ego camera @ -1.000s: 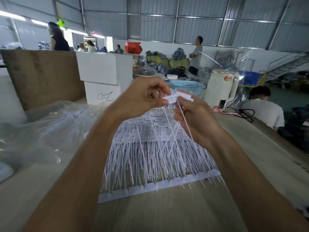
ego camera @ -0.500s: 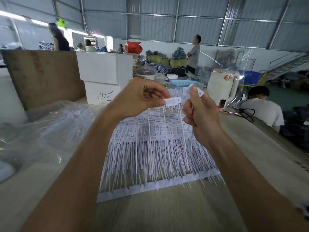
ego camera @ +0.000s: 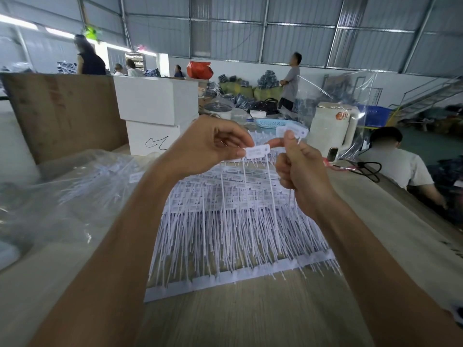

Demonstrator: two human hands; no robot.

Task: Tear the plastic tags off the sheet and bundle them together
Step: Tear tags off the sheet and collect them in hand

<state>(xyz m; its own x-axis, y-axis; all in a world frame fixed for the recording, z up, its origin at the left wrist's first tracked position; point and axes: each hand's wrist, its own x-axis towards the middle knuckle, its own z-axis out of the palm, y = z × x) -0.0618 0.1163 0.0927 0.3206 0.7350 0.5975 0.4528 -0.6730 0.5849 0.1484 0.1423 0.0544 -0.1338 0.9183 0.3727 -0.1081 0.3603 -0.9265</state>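
Overhead, both hands with pinched tags above the sheet's near edge.

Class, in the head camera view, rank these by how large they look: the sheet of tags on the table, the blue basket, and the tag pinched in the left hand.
1. Sheet of tags
2. Blue basket, farther away, so unsure
3. Tag in the left hand

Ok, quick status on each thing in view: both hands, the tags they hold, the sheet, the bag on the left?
left hand: raised, pinching a tag head.
tag in left hand: held up, tails hanging down.
right hand: raised, gripping torn-off tags.
torn-off tags: bunched, heads above the thumb.
sheet of tags: lying flat on the table, many tags attached.
plastic bag: lying on the table, tags inside.
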